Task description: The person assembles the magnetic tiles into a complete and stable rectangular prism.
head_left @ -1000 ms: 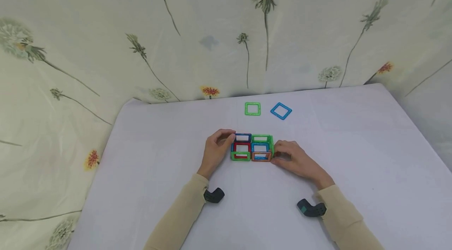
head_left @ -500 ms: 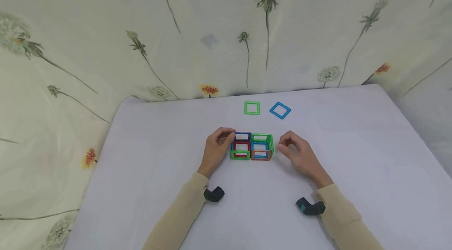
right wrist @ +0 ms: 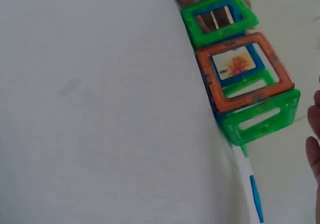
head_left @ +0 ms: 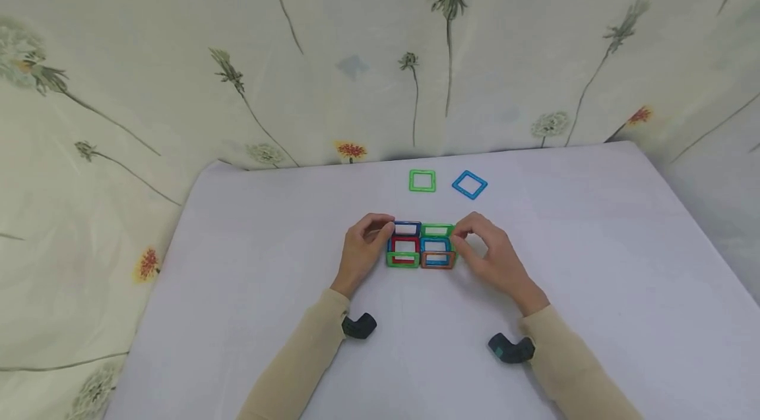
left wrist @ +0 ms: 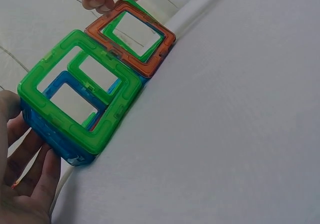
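Observation:
A low double box of magnetic tiles (head_left: 404, 266) stands on the table, its top uncovered. A red tile (head_left: 406, 238) and a blue one form its floor. The front wall has a green tile (left wrist: 112, 116) on the left and an orange tile (left wrist: 159, 56) on the right. My left hand (head_left: 359, 248) grips the left end, thumb and fingers around the blue side tile (left wrist: 47, 134). My right hand (head_left: 489, 255), thumb and fingers bent near each other, overlaps the top of the green right-end tile (right wrist: 287, 111) in the head view. In the right wrist view its fingers show apart from that tile.
Two loose magnetic tiles lie behind the box: a green square (head_left: 422, 190) and a blue square (head_left: 479, 190) turned diamond-wise. A floral cloth (head_left: 380, 77) hangs beyond the back edge of the white-covered table (head_left: 415, 360).
My right hand lets go of the box's right end, draws back to the right, then comes in again higher, over the right-end tile. The left hand keeps its hold.

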A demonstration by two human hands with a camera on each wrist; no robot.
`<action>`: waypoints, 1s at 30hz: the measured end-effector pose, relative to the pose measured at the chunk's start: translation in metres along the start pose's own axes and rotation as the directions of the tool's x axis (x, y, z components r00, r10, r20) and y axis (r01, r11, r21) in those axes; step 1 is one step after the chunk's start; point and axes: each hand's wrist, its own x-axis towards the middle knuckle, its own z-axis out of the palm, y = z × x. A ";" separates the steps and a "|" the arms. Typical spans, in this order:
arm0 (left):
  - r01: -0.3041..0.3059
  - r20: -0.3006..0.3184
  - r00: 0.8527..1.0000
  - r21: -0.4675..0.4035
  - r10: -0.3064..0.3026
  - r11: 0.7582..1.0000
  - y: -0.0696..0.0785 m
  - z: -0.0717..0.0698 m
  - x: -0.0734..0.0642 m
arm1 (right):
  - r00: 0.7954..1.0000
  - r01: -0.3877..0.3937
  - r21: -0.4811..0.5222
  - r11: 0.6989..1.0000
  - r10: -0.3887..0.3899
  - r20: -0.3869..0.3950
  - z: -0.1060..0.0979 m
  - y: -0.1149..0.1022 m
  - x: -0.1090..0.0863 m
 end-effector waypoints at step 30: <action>-0.022 -0.048 0.999 0.052 0.025 0.998 0.005 0.000 -0.006 | 0.843 -0.527 -0.322 0.786 0.532 -0.079 -0.017 0.102 0.048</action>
